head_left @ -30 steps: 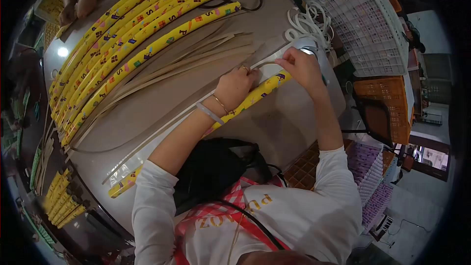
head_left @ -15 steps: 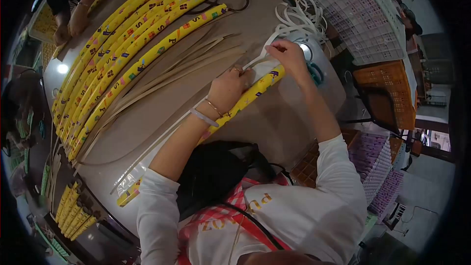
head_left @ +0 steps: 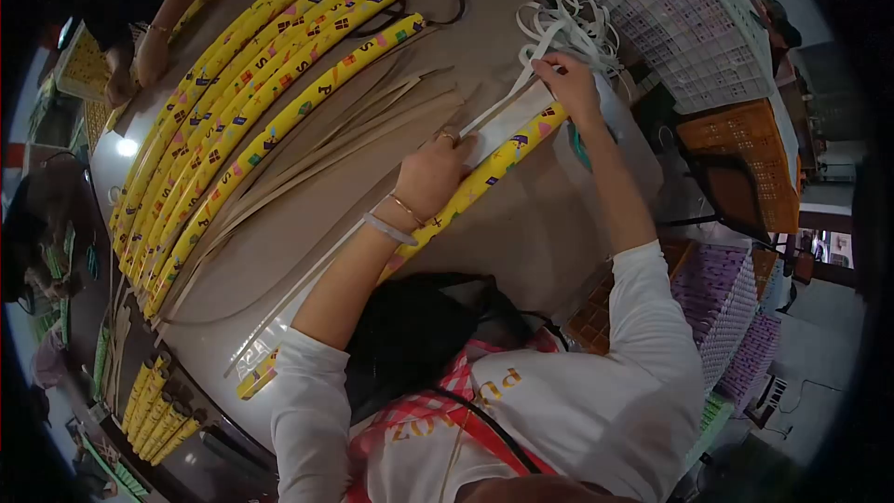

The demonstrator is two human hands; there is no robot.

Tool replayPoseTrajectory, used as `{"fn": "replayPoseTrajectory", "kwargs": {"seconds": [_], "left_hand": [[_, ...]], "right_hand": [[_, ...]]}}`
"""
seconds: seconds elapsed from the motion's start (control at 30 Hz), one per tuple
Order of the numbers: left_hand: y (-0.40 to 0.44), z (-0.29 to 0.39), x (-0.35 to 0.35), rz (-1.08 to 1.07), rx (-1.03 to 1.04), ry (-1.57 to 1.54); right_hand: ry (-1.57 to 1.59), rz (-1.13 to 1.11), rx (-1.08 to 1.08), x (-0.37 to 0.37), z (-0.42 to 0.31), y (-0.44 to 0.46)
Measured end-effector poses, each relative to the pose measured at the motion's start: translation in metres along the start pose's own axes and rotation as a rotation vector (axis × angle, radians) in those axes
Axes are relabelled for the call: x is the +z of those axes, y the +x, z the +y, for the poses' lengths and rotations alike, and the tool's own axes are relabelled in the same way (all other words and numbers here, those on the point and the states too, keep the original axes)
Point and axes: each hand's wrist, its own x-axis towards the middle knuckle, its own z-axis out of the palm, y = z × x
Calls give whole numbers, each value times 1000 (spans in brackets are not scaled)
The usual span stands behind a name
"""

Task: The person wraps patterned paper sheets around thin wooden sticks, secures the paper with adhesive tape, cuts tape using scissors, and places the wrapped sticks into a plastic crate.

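Observation:
Across the table lies a long patterned yellow sheet (head_left: 498, 163), its printed edge rolled up beside a pale inner face. My left hand (head_left: 433, 177) presses on it with bent fingers, around the narrow white strip (head_left: 498, 109) that runs along its far edge. At the sheet's right end my right hand (head_left: 570, 88) pinches the same strip between thumb and fingers. Just beyond that hand is a heap of loose white strips (head_left: 582, 33). Part of the sheet is hidden under my left forearm.
Several yellow patterned tubes (head_left: 279, 84) lie in a curved row at the upper left, beside thin tan strips (head_left: 326, 154). A person's hands (head_left: 149, 61) are at the top left. Stacked baskets (head_left: 670, 28) stand at the upper right. A black bag (head_left: 410, 345) lies at the near edge.
My right hand has moved out to the sheet's right end with the white strip, which now runs straighter. My left hand stays on the sheet. The whole view has shifted slightly.

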Motion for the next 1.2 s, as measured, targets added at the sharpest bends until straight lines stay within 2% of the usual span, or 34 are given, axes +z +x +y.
{"fn": "replayPoseTrajectory", "kwargs": {"seconds": [0.07, 0.2, 0.27, 0.33, 0.4, 0.43, 0.57, 0.63, 0.67, 0.7, 0.77, 0.8, 0.83, 0.9, 1.0, 1.2], "left_hand": [[0, -1, 0, 4, 5, -4], [1, -1, -2, -8, 19, 9], [2, -1, -2, 2, 36, 15], [4, 1, -6, -82, -29, 3], [6, 3, -7, -74, -29, 15], [7, 4, -7, -61, -30, 26], [11, 11, -7, -62, -63, 63], [11, 14, -10, -132, -142, 6], [11, 13, -8, -107, -132, -8], [10, 12, -6, -83, -122, -21], [9, 12, -2, -60, -119, -39], [7, 12, -2, -48, -110, -52], [6, 12, -2, -35, -102, -65], [5, 7, 2, -34, -91, -66], [3, 4, 3, -34, -76, -59], [-1, 1, 0, -36, -35, -117]], "right_hand": [[100, -37, 74, 0, 5, 4], [196, 33, 49, 4, 11, 7], [467, -113, 139, 1, 4, 3], [424, -129, 142, -5, -7, -4], [357, -202, 35, -7, -3, -3], [477, -143, 93, -5, -5, -4], [530, -145, 115, -3, -1, -9], [517, -30, 105, 1, -6, -20], [402, 93, -82, 10, 13, -19], [406, 90, -77, 8, 7, -26], [-128, 483, -398, 2, -12, -50], [-206, 498, -511, 3, -14, -57], [-201, 496, -509, 6, -20, -69], [-241, 15, -735, 16, -36, -94], [-272, -6, -774, 30, -47, -102], [-302, -28, -699, 42, -31, -104]]}}
